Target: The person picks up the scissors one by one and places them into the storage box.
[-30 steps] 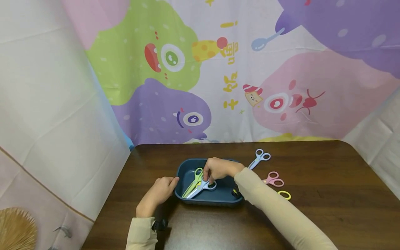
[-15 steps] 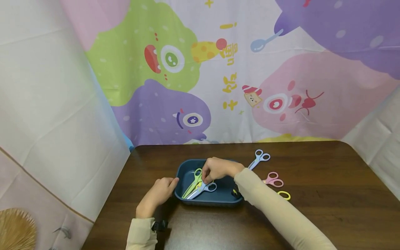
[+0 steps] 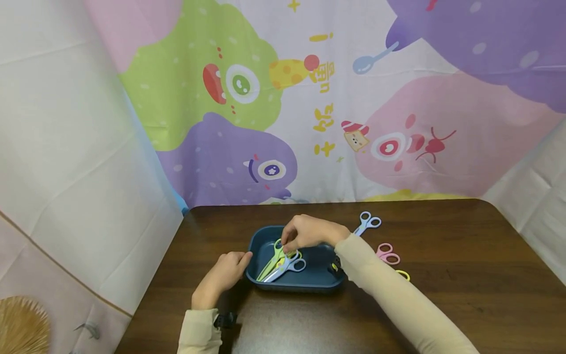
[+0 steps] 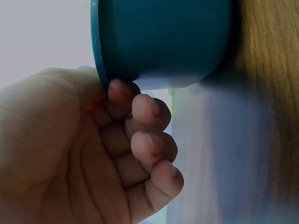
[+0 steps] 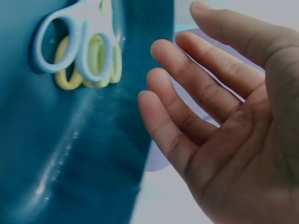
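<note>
A dark blue tray [image 3: 305,286] sits on the table. Inside its left part lie green scissors [image 3: 270,265], blue scissors [image 3: 287,265] on top and yellow scissors [image 5: 69,85] partly under them. My left hand [image 3: 224,274] grips the tray's left rim, with the thumb over the edge and curled fingers against the outer wall. Above the scissors hovers my right hand [image 3: 309,233]. In the right wrist view its fingers are apart and loosely bent, holding nothing, clear of the scissor handles.
Right of the tray, more blue scissors [image 3: 365,225], pink scissors [image 3: 388,255] and yellow scissors [image 3: 404,275] lie on the brown table [image 3: 464,275], partly hidden by my right arm. A cartoon-printed cloth [image 3: 327,182] hangs behind the table.
My right hand has let go of the blue scissors in the tray and risen slightly, up and away from them. The left hand has stayed at the rim.
</note>
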Demonstrator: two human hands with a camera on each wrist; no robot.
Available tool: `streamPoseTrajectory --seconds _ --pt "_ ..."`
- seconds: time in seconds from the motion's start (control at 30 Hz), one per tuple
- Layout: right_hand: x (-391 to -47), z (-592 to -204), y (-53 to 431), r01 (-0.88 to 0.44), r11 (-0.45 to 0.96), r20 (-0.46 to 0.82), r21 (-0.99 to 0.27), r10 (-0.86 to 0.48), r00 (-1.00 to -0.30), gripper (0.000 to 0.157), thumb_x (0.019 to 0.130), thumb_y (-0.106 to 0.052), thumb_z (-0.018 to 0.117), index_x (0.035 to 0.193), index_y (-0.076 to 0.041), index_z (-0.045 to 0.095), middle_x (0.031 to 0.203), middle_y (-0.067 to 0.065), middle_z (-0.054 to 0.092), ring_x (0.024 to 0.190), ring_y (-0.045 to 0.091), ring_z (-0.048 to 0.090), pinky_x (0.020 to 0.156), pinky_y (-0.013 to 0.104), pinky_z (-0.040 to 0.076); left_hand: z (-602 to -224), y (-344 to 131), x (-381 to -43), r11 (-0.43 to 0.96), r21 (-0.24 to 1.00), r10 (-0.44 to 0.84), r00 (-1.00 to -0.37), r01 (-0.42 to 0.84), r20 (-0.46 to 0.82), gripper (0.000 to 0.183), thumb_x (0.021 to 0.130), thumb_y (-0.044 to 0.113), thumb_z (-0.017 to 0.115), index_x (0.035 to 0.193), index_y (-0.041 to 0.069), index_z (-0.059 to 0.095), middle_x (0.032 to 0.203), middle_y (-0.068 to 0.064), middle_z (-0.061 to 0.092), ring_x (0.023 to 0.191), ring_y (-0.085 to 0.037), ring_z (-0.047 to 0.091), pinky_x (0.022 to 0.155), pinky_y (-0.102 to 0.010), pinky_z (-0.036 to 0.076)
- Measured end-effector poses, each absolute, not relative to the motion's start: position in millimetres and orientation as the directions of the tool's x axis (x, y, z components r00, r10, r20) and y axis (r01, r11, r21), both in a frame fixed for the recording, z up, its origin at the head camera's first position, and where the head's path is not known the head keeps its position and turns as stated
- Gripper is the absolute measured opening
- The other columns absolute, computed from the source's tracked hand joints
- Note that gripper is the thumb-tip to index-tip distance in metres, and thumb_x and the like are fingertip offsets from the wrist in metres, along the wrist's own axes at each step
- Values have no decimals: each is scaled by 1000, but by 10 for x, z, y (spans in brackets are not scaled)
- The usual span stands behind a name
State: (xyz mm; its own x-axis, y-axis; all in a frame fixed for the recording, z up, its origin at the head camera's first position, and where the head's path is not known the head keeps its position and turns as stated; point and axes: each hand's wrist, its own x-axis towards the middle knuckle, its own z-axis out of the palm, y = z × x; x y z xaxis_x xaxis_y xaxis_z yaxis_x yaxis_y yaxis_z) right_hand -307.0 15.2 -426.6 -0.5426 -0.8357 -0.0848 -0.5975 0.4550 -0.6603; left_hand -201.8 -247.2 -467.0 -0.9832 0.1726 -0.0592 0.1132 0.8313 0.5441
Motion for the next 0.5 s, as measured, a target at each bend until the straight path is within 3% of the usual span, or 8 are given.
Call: streamPoseTrajectory --seconds 0.5 --pt "-2940 -4040 376 -648 439 -10 -623 -833 -554 23 91 -28 79 111 -16 76 93 -10 74 86 3 68 81 24 55 -4666 -2455 -2021 827 553 168 -983 101 -71 43 110 27 48 71 11 55 61 0 52 58 -15 49 65 -33 42"
